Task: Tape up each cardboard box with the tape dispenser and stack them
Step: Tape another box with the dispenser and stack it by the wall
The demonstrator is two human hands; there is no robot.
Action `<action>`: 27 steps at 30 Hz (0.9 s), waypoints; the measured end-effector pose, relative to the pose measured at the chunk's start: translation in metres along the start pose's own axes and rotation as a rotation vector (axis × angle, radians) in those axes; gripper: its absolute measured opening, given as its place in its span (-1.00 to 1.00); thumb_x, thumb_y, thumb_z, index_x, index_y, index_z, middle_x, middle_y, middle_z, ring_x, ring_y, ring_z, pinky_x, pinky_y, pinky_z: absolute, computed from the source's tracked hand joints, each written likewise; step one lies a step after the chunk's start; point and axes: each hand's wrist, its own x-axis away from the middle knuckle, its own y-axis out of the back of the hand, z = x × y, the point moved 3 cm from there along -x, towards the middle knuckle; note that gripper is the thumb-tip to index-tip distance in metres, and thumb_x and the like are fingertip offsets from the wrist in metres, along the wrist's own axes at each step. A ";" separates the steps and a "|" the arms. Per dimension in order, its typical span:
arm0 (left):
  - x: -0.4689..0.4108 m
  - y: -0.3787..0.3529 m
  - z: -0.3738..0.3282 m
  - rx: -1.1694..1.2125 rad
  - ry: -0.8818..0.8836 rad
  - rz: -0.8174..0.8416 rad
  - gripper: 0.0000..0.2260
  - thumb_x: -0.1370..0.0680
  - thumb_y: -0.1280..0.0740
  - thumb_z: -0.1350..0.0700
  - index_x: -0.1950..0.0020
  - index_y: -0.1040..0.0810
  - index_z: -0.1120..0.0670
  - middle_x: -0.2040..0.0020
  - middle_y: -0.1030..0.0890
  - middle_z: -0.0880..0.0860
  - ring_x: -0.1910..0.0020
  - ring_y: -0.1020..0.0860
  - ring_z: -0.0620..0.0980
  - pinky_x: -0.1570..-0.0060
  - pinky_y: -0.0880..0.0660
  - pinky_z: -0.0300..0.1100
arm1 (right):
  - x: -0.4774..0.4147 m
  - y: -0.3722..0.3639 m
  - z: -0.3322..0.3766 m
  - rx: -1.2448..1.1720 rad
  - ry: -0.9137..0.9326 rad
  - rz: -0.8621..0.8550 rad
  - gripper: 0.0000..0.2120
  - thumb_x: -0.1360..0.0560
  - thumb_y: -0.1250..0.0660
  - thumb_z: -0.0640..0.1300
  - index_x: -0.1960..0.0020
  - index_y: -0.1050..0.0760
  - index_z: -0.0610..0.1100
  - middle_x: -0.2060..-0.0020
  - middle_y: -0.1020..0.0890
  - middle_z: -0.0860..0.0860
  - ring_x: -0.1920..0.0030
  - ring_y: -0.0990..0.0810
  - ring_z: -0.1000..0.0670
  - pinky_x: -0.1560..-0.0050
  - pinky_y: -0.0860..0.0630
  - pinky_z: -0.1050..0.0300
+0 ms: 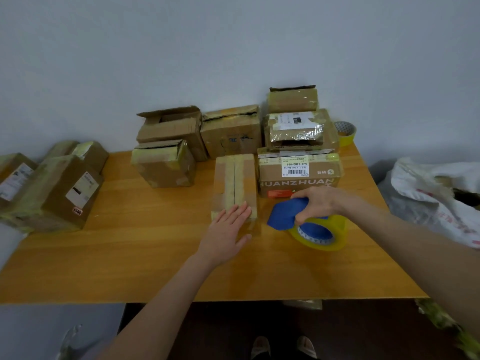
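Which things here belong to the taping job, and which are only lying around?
For the job: tape dispenser in the right hand; long box under the left hand; other boxes behind it.
Lying about: spare tape roll; white bag.

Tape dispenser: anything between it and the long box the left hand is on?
Nothing visible. The tape dispenser, gripped by the right hand, is just right of the long box at its near end, only bare table between.

Dim, flat indoor light, no hard shadows; wall [233, 42] looks grey w/ darker corners. Wide-angle bends table [130, 255] edges. Bottom right corner is smeared; center fairly sharp.
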 end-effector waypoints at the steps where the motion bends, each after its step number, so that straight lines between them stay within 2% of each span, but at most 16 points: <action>1: -0.001 0.001 0.000 0.018 0.007 0.001 -0.44 -0.64 -0.10 -0.12 -0.58 0.03 -0.04 -0.58 0.04 -0.11 -0.55 0.08 -0.12 -0.51 0.16 -0.14 | 0.001 0.000 -0.004 -0.170 0.001 -0.016 -0.25 -0.13 -0.42 0.26 -0.30 -0.45 0.13 -0.11 -0.58 0.08 -0.07 -0.55 -0.02 -0.14 -0.53 -0.02; 3: -0.002 0.002 -0.002 0.048 0.032 -0.026 -0.47 -0.64 -0.10 -0.12 -0.57 -0.02 -0.05 -0.57 -0.02 -0.12 -0.54 0.04 -0.13 -0.52 0.10 -0.11 | 0.001 -0.003 -0.011 -0.440 0.000 -0.086 -0.41 -0.19 -0.51 0.16 -0.19 -0.50 0.06 -0.10 -0.59 0.03 -0.04 -0.56 0.01 -0.08 -0.50 0.07; 5: -0.002 0.003 -0.005 0.074 0.050 -0.044 -0.49 -0.64 -0.09 -0.12 -0.56 -0.06 -0.06 -0.57 -0.05 -0.12 -0.54 0.01 -0.14 -0.52 0.07 -0.09 | -0.003 -0.012 -0.017 -0.635 -0.063 -0.165 -0.51 -0.32 -0.53 0.04 -0.20 -0.48 0.01 -0.04 -0.57 0.07 0.02 -0.54 0.06 0.07 -0.47 0.16; 7: -0.002 0.003 -0.005 0.086 0.056 -0.059 -0.51 -0.65 -0.08 -0.11 -0.56 -0.08 -0.06 -0.57 -0.07 -0.12 -0.54 0.00 -0.14 -0.52 0.07 -0.10 | -0.008 -0.026 -0.026 -0.814 -0.146 -0.190 -0.53 -0.36 -0.52 0.00 -0.22 -0.47 -0.03 0.00 -0.55 0.07 0.06 -0.54 0.07 0.16 -0.48 0.19; 8: -0.002 0.003 -0.006 0.089 0.061 -0.066 -0.51 -0.65 -0.07 -0.11 -0.56 -0.09 -0.05 -0.57 -0.07 -0.12 -0.54 0.00 -0.14 -0.52 0.07 -0.11 | -0.011 -0.035 -0.031 -0.900 -0.193 -0.176 -0.49 -0.37 -0.52 0.02 -0.26 -0.46 -0.04 -0.06 -0.56 0.02 0.01 -0.56 0.02 0.12 -0.51 0.14; 10: -0.002 0.005 -0.007 0.091 0.068 -0.074 -0.52 -0.66 -0.05 -0.11 -0.56 -0.10 -0.04 -0.56 -0.07 -0.12 -0.54 0.00 -0.14 -0.51 0.09 -0.13 | -0.017 -0.050 -0.041 -1.031 -0.305 -0.119 -0.39 -0.38 -0.51 0.08 -0.35 -0.41 -0.01 -0.19 -0.54 -0.06 -0.14 -0.55 -0.11 -0.11 -0.52 -0.02; 13: -0.002 0.009 -0.009 0.198 0.075 -0.083 -0.54 -0.66 -0.08 -0.08 -0.54 -0.15 -0.02 -0.55 -0.12 -0.11 -0.54 -0.05 -0.13 -0.51 0.06 -0.15 | -0.023 -0.061 -0.049 -1.141 -0.376 -0.092 -0.45 -0.39 -0.48 0.13 -0.31 -0.48 -0.05 -0.13 -0.60 -0.12 -0.13 -0.58 -0.18 -0.20 -0.51 -0.12; 15: 0.001 0.017 -0.004 0.410 0.144 -0.157 -0.57 -0.66 -0.14 -0.01 -0.52 -0.23 0.00 -0.53 -0.22 -0.07 -0.51 -0.15 -0.09 -0.50 -0.07 -0.14 | -0.021 -0.059 -0.050 -1.096 -0.367 -0.114 -0.57 -0.46 -0.40 0.17 -0.23 -0.50 -0.04 0.01 -0.61 -0.07 0.01 -0.58 -0.12 -0.02 -0.53 -0.06; 17: 0.009 0.026 0.010 0.545 0.283 -0.328 -0.60 -0.65 -0.17 0.08 -0.49 -0.29 0.06 -0.49 -0.32 0.00 -0.47 -0.25 -0.07 -0.45 -0.16 -0.20 | -0.018 -0.053 -0.050 -0.966 -0.345 -0.134 -0.64 -0.56 -0.29 0.14 -0.24 -0.46 -0.06 0.14 -0.55 -0.01 0.17 -0.53 -0.03 0.22 -0.44 0.07; 18: 0.013 0.030 0.019 0.581 0.367 -0.400 -0.62 -0.65 -0.17 0.12 -0.48 -0.31 0.09 -0.46 -0.36 0.02 -0.45 -0.29 -0.06 -0.42 -0.19 -0.22 | -0.016 -0.050 -0.048 -0.885 -0.330 -0.142 -0.65 -0.59 -0.25 0.11 -0.23 -0.47 -0.11 0.14 -0.56 -0.02 0.17 -0.52 -0.03 0.24 -0.43 0.08; 20: 0.021 0.032 0.035 0.641 0.519 -0.452 -0.63 -0.66 -0.16 0.14 -0.47 -0.33 0.12 -0.44 -0.40 0.04 -0.42 -0.34 -0.04 -0.38 -0.26 -0.19 | -0.015 -0.042 -0.040 -0.616 -0.288 -0.189 -0.60 -0.64 -0.18 0.06 -0.28 -0.48 -0.21 0.01 -0.62 -0.13 0.03 -0.57 -0.13 0.09 -0.47 0.00; 22: 0.024 0.030 0.043 0.650 0.608 -0.432 -0.63 -0.66 -0.16 0.13 -0.47 -0.34 0.13 -0.42 -0.42 0.05 -0.39 -0.38 -0.02 -0.37 -0.31 -0.14 | -0.009 -0.029 -0.018 -0.369 -0.257 -0.337 -0.57 -0.64 -0.16 0.06 -0.41 -0.41 -0.15 -0.15 -0.61 -0.16 -0.12 -0.57 -0.17 -0.02 -0.49 0.00; 24: 0.024 0.026 0.044 0.657 0.652 -0.419 -0.63 -0.66 -0.16 0.11 -0.46 -0.35 0.14 -0.40 -0.45 0.06 -0.36 -0.41 -0.03 -0.33 -0.32 -0.18 | -0.003 -0.026 0.020 -0.412 -0.172 -0.448 -0.55 -0.64 -0.17 0.05 -0.46 -0.35 -0.13 -0.23 -0.59 -0.13 -0.18 -0.57 -0.16 -0.08 -0.51 0.00; 27: 0.015 0.019 0.037 0.714 0.690 -0.354 -0.61 -0.66 -0.15 0.06 -0.48 -0.33 0.14 -0.37 -0.48 0.05 -0.25 -0.46 -0.09 -0.21 -0.34 -0.28 | -0.005 -0.045 0.081 -0.515 -0.043 -0.380 -0.48 -0.64 -0.15 0.06 -0.51 -0.24 -0.15 -0.15 -0.62 -0.14 -0.09 -0.63 -0.16 -0.03 -0.57 0.01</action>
